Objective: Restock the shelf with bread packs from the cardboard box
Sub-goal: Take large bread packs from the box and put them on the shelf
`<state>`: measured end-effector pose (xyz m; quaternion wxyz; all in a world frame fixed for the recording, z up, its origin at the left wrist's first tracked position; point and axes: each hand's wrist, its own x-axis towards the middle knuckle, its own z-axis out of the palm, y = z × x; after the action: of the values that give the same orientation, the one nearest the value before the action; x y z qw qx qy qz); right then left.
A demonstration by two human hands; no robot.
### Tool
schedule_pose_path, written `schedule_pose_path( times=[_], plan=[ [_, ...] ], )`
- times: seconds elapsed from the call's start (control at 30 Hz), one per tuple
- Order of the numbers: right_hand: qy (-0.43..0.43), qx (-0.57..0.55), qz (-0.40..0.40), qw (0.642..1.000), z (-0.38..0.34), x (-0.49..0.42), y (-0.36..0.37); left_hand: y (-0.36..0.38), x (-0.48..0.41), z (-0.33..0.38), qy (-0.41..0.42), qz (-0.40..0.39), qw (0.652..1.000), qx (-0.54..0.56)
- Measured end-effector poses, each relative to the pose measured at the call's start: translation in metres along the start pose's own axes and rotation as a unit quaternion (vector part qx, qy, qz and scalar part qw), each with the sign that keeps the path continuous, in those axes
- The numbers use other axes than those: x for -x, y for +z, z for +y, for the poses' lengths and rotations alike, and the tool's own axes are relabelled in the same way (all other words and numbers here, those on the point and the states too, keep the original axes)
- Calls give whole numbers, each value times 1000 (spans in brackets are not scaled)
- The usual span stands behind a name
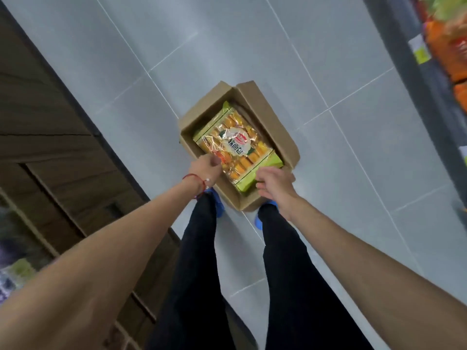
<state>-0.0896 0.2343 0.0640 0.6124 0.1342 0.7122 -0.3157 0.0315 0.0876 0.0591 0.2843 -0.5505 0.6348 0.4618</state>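
An open cardboard box (267, 114) stands on the floor just in front of my feet. Inside lies a green and clear bread pack (237, 145) with small orange loaves and a round label. My left hand (206, 168) grips the pack's near left edge, fingers curled onto the wrapper. My right hand (274, 184) holds the pack's near right corner, its fingers curled under the green end. More of a pack's green edge (226, 105) shows at the box's far end.
Grey tiled floor (227, 46) surrounds the box. A brown wooden shelf unit (50, 137) runs along the left, with packs low at its edge. A shelf with orange packs (449, 54) and price tags stands at the right. My legs and blue shoes are below the box.
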Motion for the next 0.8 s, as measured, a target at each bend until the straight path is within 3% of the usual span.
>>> schedule_pose_path(
  times=[0.23,0.4,0.5,0.67,0.8],
  plan=[
    [35,-32,132,990,36,-139,53,13,-142,-48,56,-2,993,-103],
    [124,-33,208,970,62,-223,70,17,-241,-71,86,25,979,-185],
    [178,-69,211,959,76,-262,74,25,-291,-79,79,43,982,-168],
    [163,-218,172,947,95,-315,79,45,-344,-83,38,30,996,-76],
    [155,-285,220,920,102,-332,86,52,-356,-79,36,42,995,-79]
  ],
)
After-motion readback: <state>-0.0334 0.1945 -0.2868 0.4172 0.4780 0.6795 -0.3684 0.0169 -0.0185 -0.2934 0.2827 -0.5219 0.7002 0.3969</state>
